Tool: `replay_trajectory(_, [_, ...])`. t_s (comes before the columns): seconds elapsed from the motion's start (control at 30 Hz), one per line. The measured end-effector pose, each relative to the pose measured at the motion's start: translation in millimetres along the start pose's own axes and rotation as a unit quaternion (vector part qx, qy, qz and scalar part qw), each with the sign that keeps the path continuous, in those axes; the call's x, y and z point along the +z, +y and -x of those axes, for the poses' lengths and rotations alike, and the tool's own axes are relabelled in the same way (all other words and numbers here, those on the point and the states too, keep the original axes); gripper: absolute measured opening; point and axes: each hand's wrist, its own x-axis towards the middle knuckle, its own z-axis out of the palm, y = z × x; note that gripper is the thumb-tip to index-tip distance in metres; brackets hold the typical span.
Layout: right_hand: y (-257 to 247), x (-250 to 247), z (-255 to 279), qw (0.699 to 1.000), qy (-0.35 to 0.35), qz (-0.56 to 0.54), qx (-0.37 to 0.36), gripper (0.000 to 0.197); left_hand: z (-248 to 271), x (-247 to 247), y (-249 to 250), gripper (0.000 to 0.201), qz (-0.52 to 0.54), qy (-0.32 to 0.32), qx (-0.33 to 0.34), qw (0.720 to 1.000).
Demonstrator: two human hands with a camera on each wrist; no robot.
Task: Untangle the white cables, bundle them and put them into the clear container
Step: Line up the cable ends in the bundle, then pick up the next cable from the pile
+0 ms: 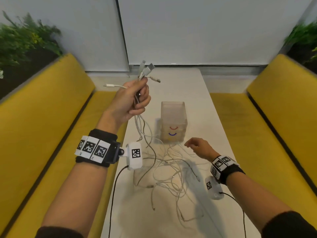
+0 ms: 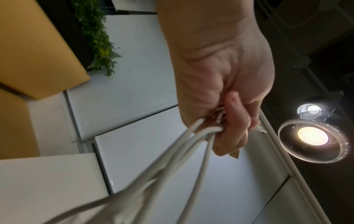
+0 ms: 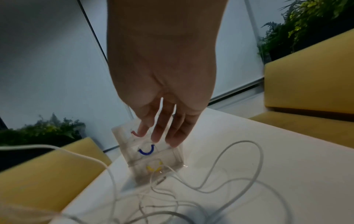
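Note:
My left hand point(image 1: 135, 98) is raised over the table's left side and grips several white cables near their plug ends point(image 1: 145, 69), which stick up past the fist. In the left wrist view the fingers point(image 2: 233, 121) are curled round the cable strands point(image 2: 193, 145). The cables hang down into a loose tangle point(image 1: 169, 170) spread on the white table point(image 1: 211, 121). The clear container point(image 1: 173, 121) stands upright behind the tangle, with red, blue and yellow arcs on its front. My right hand point(image 1: 197, 145) hovers low beside the container point(image 3: 149, 150), fingers point(image 3: 172, 130) relaxed and holding nothing.
Yellow benches point(image 1: 42, 117) run along both sides of the narrow table. Green plants point(image 1: 25, 40) sit behind the bench backs. A white wall panel closes the far end. Black camera leads point(image 1: 115, 186) trail from both wrists toward me.

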Motion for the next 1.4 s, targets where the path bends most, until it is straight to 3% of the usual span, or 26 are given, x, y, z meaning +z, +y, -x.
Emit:
replay_trajectory(0.1, [14.5,17.2,-4.3,0.994,-0.09,0.062,-0.001,0.019,3.9,-4.9,7.8,0.035,0.023,0.002,-0.013,1.0])
replay_trajectory(0.23, [38.0,50.6,0.6,0.976,-0.15,0.159,-0.013,0.024,9.1,-10.3,20.9,0.035,-0.006,-0.023,-0.021,0.999])
replay_trajectory(0.43, [42.8,58.1,-3.8,0.927,-0.274,0.254,0.039,0.015,10.0,-20.1,22.6,0.033,-0.007,-0.034,-0.044,0.998])
replay_trajectory(0.6, [41.8,41.9,-20.2,0.942,-0.234,0.24,0.005,0.02,5.0,-24.0,8.7,0.033,-0.005,-0.031,-0.071,0.997])
replay_trajectory(0.77, [43.7,49.3,-31.4,0.978,-0.111,0.17,-0.043,0.031,1.6,-29.2,5.3,0.034,-0.019,-0.034,-0.082,0.996])
replay_trajectory(0.83, [36.2,53.2,-35.3,0.967,-0.178,0.177,-0.05,0.03,-0.8,-30.8,6.6,0.035,-0.017,-0.03,-0.068,0.997])
replay_trajectory(0.93, [27.2,57.3,-34.1,0.919,-0.33,0.215,-0.025,0.019,-2.0,-36.7,9.5,0.036,-0.015,-0.012,-0.056,0.998])
replay_trajectory(1.03, [34.1,61.8,-29.7,0.896,-0.372,0.242,-0.018,0.025,-1.0,-44.3,11.3,0.036,0.002,-0.003,-0.047,0.999])
replay_trajectory(1.2, [49.1,65.7,-21.7,0.877,-0.346,0.328,-0.058,0.025,-2.7,-45.8,7.7,0.037,0.002,0.01,-0.031,0.999])
replay_trajectory(1.27, [51.8,60.7,-17.1,0.901,-0.303,0.305,-0.056,0.007,-2.9,-45.0,7.0,0.037,0.0,0.011,-0.028,1.0])
replay_trajectory(1.33, [59.5,54.1,-14.7,0.939,-0.234,0.248,-0.041,0.024,-2.2,-44.6,7.6,0.037,-0.002,0.01,-0.024,1.0])
replay_trajectory(1.4, [63.5,42.1,-12.4,0.972,-0.157,0.177,-0.012,0.024,-1.6,-44.2,8.8,0.037,0.001,0.012,-0.021,1.0])
